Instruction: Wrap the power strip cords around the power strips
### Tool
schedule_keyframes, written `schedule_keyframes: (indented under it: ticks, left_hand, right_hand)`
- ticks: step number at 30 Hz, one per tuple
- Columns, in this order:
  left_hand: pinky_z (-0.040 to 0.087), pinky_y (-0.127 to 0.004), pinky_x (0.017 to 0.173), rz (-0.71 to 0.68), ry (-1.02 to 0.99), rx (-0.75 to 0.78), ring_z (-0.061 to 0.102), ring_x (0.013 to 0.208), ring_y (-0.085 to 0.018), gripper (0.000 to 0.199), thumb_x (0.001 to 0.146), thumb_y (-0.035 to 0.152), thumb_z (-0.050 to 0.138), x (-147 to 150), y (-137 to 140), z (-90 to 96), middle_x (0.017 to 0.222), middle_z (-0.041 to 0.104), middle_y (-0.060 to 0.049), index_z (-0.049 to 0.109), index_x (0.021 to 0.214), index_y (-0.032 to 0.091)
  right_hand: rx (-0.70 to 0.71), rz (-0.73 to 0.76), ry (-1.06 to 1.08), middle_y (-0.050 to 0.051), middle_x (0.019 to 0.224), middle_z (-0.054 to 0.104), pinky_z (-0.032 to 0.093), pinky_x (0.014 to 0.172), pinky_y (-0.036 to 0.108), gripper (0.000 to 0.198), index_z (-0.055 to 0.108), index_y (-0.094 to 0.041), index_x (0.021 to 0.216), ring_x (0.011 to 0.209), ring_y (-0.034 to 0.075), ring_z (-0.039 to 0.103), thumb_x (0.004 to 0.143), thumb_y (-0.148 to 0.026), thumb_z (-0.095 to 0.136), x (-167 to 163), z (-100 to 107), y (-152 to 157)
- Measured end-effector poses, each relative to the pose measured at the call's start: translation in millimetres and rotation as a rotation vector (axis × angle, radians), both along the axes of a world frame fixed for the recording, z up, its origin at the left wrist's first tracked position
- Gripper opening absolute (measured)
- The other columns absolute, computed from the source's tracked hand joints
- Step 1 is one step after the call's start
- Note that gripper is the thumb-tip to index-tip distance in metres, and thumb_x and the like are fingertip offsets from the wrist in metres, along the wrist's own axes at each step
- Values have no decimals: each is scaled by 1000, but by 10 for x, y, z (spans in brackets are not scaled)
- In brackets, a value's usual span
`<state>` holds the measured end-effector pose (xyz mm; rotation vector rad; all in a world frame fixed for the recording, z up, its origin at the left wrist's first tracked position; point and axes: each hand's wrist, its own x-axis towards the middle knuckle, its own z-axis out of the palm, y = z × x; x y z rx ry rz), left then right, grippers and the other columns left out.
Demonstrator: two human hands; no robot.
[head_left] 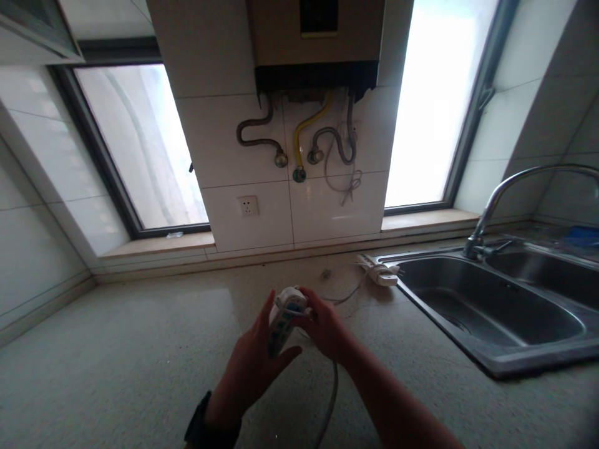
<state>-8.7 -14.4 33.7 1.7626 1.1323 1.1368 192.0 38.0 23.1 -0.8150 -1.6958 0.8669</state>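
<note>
Above the counter, a white power strip (279, 333) with a row of sockets is held tilted, its far end raised. My left hand (250, 358) grips it along the left side, with the thumb reaching out to the right below it. At the far end, my right hand (324, 324) is closed, its fingers pinching the white cord (332, 399) where it crosses the strip's top. The exact grip of the fingertips is partly hidden. The cord runs down from under my right hand towards me.
Another white power strip (382, 274) lies beside the steel double sink (496, 365), which has a curved faucet (496, 199). A wall socket (248, 206) sits below the water heater (318, 47) and its hoses. The speckled counter (116, 355) extends left under a window.
</note>
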Motion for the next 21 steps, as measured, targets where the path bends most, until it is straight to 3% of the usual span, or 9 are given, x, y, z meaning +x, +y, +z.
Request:
schedule_keyframes:
  ticks: [3,8,13,18,21]
  left_hand:
    - [41,-55,102,161,254,105,55,128,-40,85,90,47,63,126,-28,4,153,46,-16,15,159,34]
    - [48,-50,96,208,279,133,61,122,-36,75,96,48,53,156,-8,-50,146,54,-16,17,159,30]
    - [52,-45,92,254,369,162,64,119,-32,67,99,50,45,146,16,-102,143,57,-15,21,158,29]
    - [52,-44,94,278,392,148,62,123,-29,62,101,53,39,181,-6,-78,145,56,-12,21,156,31]
    - [52,-45,91,315,395,126,64,121,-31,62,101,56,37,192,-23,-51,142,59,-12,23,155,32]
  right_hand:
    - [0,5,7,6,109,72,53,79,30,56,56,-25,131,93,21,69,79,-22,78,-28,60,-58]
    - [-8,-40,-22,6,103,74,53,76,29,57,58,-22,131,84,19,69,78,-24,80,-58,79,-82]
    - [-27,-40,-64,6,108,74,53,82,30,55,56,-23,133,92,21,70,81,-23,76,-66,65,-87]
    - [-20,0,-91,10,120,71,52,92,36,61,43,-23,145,104,23,69,89,-25,67,-68,72,-112]
    - [-75,63,-18,12,124,69,54,88,36,64,34,-24,149,96,20,71,92,-27,63,-90,62,-127]
